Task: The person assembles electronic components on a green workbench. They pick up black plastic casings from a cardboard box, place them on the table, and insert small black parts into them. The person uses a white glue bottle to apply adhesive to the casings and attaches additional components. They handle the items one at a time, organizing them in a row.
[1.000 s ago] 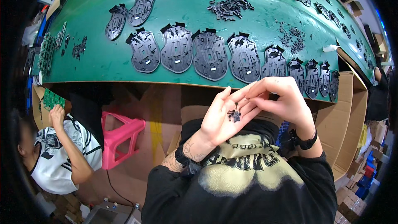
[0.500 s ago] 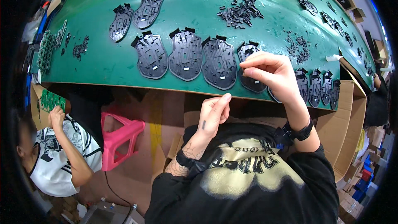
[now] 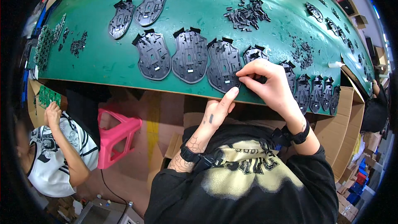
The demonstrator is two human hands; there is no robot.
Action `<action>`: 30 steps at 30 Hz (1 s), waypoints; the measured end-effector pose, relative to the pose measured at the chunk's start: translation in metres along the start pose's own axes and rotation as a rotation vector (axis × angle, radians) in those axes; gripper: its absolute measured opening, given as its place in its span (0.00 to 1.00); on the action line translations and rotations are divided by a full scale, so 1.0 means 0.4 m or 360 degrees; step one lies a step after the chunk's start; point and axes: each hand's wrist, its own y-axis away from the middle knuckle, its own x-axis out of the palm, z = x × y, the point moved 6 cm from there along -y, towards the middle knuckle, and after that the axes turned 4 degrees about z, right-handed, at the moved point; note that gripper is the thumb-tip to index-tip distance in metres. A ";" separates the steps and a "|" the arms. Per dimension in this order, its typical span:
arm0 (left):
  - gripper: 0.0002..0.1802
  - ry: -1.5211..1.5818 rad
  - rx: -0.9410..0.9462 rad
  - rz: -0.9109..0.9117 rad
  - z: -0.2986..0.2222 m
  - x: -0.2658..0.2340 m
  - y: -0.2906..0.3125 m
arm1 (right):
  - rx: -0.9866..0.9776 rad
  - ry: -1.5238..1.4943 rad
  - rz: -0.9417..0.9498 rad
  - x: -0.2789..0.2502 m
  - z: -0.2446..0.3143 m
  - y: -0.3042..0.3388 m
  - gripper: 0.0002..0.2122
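Note:
Black plastic shells, shaped like computer mouse bottoms, lie in a row along the near edge of the green table. My right hand (image 3: 267,81) pinches thumb and forefinger over the right edge of one shell (image 3: 224,64); whatever lies between the fingertips is too small to make out. Its palm partly covers the neighbouring shell (image 3: 253,53). My left hand (image 3: 219,108) is at the table's edge, fingers curled in and thumb reaching up to that first shell's lower rim. Anything within its curled fingers is hidden. Farther left are two more shells, one (image 3: 190,56) beside the other (image 3: 153,56).
A pile of small black strips (image 3: 247,13) and scattered tiny black parts (image 3: 304,52) lie beyond the row. Green circuit boards (image 3: 45,47) are stacked far left. A white bottle (image 3: 336,64) lies right. A co-worker (image 3: 62,149) sits left, near a pink stool (image 3: 118,137).
My right hand has moved down and left, from one shell to the right edge of the shell beside it. My left hand has come slightly right, its thumb now at that shell's lower rim.

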 end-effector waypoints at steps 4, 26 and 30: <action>0.19 0.0094 -0.0022 0.0001 -0.004 0.005 0.001 | -0.0159 0.0058 -0.0062 0.005 0.002 -0.004 0.07; 0.24 0.0527 -0.0415 0.0884 0.051 0.031 0.018 | -0.0166 0.0341 -0.0023 -0.039 0.073 -0.018 0.04; 0.29 0.1370 -0.0559 0.1105 0.037 0.089 0.100 | -0.0147 0.0271 -0.0076 -0.088 0.106 0.068 0.05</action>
